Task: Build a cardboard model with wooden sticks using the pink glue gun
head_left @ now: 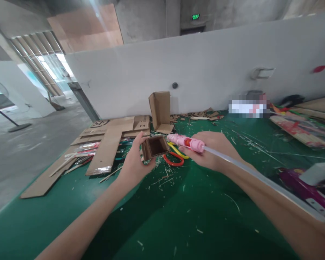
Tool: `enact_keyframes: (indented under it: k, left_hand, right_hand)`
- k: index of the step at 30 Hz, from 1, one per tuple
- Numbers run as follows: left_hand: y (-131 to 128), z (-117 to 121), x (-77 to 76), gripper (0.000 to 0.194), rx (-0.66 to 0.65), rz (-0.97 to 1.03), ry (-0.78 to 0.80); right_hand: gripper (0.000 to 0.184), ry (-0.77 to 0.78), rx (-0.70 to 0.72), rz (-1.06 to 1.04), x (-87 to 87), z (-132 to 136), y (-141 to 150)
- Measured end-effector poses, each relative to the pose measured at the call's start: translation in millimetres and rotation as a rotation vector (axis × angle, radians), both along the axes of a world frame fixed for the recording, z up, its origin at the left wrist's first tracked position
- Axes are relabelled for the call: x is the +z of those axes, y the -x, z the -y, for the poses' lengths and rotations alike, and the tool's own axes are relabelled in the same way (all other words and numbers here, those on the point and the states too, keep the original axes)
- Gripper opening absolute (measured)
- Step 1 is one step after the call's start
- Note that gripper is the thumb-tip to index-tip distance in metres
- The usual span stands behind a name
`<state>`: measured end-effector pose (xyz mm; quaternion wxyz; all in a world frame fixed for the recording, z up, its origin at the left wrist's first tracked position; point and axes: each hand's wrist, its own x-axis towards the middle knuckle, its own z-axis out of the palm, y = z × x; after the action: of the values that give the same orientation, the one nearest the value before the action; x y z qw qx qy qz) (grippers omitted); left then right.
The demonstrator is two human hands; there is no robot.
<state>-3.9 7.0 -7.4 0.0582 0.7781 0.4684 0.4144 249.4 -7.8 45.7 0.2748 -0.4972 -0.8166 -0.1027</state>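
Note:
A small open cardboard box (146,151) is gripped in my left hand (134,159), its dark hollow facing me. My right hand (213,150) is wrapped around a pink glue gun (181,141), and a long clear glue stick (241,164) runs from its back end over my right forearm. The gun's front end points at the box's right edge; whether they touch I cannot tell. Below and behind them lie a red loop handle (173,159) and a yellow loop handle (178,151), partly hidden. Most of my right fingers are out of sight behind the gun.
Flat cardboard pieces (105,151) and thin sticks lie at left on the green table (162,216). A folded cardboard piece (162,110) stands by the white wall (141,72). Cardboard scraps (203,115) lie behind. A purple tool (300,186) and plastic-wrapped packets (304,130) are at right.

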Motion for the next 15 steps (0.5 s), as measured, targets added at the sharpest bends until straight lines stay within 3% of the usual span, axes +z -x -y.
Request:
enact_keyframes:
  k: [6,8,11,15]
  left_hand:
    - [0.4,2.9,0.7,0.085,0.012,-0.006,0.011]
    - [0.8,3.0,0.0,0.085,0.012,-0.01,0.001]
    - [1.2,2.7,-1.4,0.086,0.004,-0.015,0.003]
    - [1.0,2.9,-2.0,0.088,-0.019,-0.008,0.022]
  right_hand:
    - [0.049,0.017,-0.139,-0.075,-14.7,-20.3,-19.5]
    - [0.048,-0.061,-0.156,-0.071,-22.6,-28.8,-29.8]
    - [0.043,-0.219,-0.096,0.016,-35.4,-35.7,-43.5]
    - [0.035,-0.302,0.046,0.15,-43.9,-33.4,-50.7]
